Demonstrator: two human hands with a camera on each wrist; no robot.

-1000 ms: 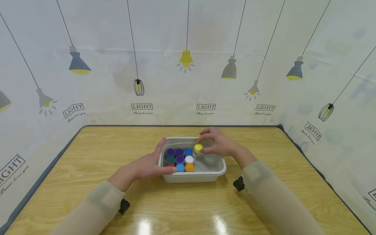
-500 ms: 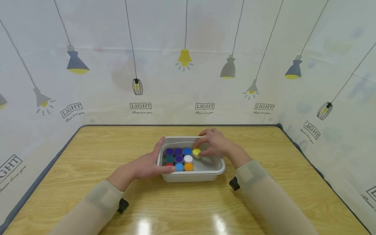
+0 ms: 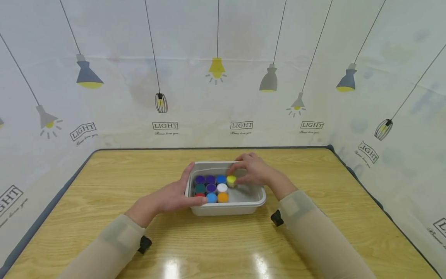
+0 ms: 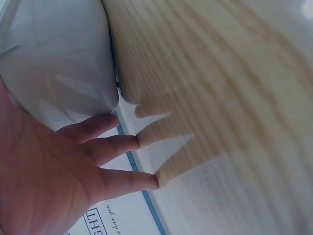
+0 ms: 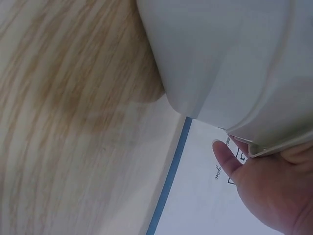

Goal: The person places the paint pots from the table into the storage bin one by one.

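Observation:
A light grey plastic tub (image 3: 223, 209) stands on the table, holding several small round pots with coloured lids, packed in rows at its left. My right hand (image 3: 256, 170) reaches over the far rim and pinches a small clear pot with a yellow lid (image 3: 231, 179) between thumb and fingers, right beside the blue-lidded pot (image 3: 221, 179). In the right wrist view the tub wall (image 5: 215, 58) hides that pot. Against the tub's left end lies my left hand (image 3: 174, 195), thumb across the near rim corner over a red lid. The left wrist view shows its other fingers (image 4: 127, 181) straight and spread.
White, dark green, purple, light blue and orange lids fill the left part of the tub, and its bare floor (image 3: 245, 194) shows at the right. The wooden table (image 3: 205, 248) ends at a wall covering (image 3: 195, 89) printed with lamps.
My right hand has lowered the yellow-lidded pot into the tub and moved it slightly left, up to the blue-lidded one. The left hand stays at the tub's end.

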